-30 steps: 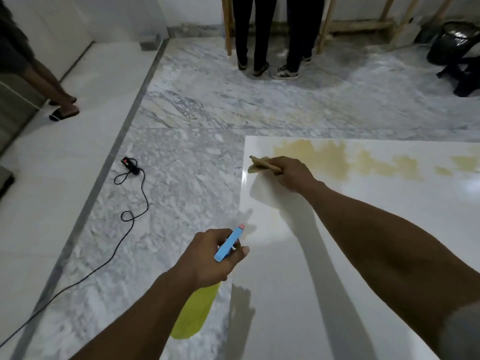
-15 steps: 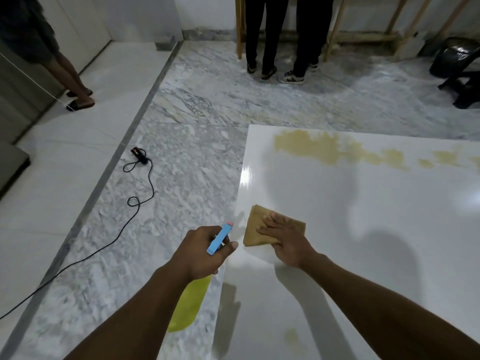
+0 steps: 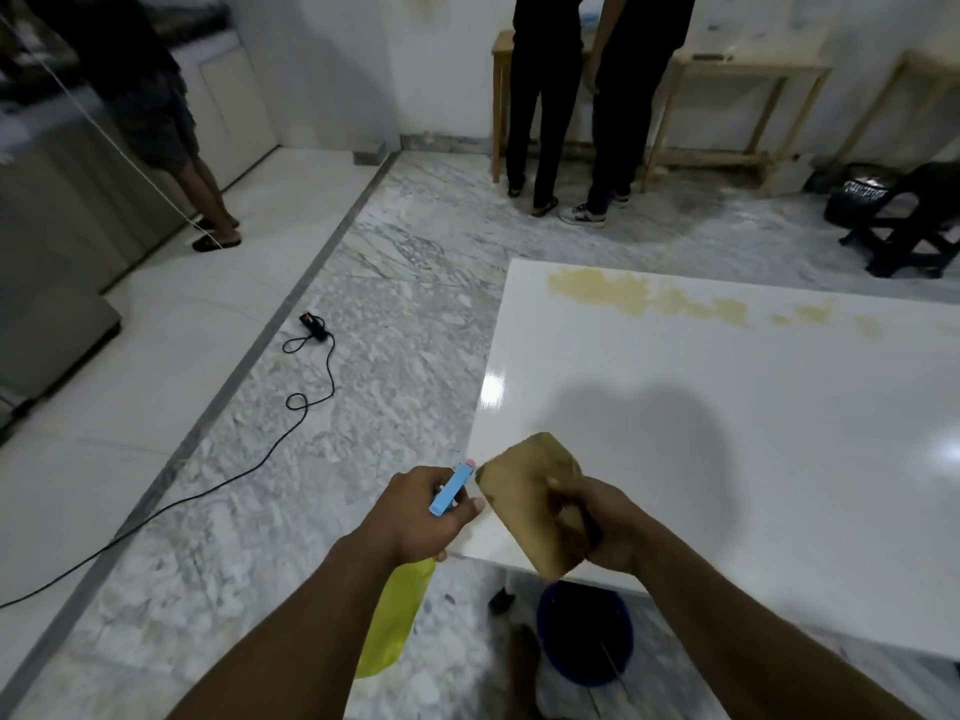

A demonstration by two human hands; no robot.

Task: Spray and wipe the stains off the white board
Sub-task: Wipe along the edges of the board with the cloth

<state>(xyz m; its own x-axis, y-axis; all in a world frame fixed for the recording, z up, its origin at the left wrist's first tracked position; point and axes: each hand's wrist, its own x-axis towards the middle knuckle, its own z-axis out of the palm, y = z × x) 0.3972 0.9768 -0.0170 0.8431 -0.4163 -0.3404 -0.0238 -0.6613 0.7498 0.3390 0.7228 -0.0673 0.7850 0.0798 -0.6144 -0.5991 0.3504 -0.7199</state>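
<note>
The white board lies flat on the right, with yellowish-brown stains along its far edge. My left hand grips a spray bottle with a yellow-green body and a blue trigger head, held off the board's near left corner. My right hand holds a brownish wiping cloth lifted off the board, above its near edge. The cloth's lower part hangs over the edge.
A blue bucket sits on the marble floor below the board's near edge. A black cable with a plug trails across the floor on the left. Three people stand at the back, and wooden tables line the far wall.
My right hand pulled the cloth from the stains at the board's far edge toward me, then lifted it off the board. The view has tilted up. My left hand keeps its grip on the bottle.
</note>
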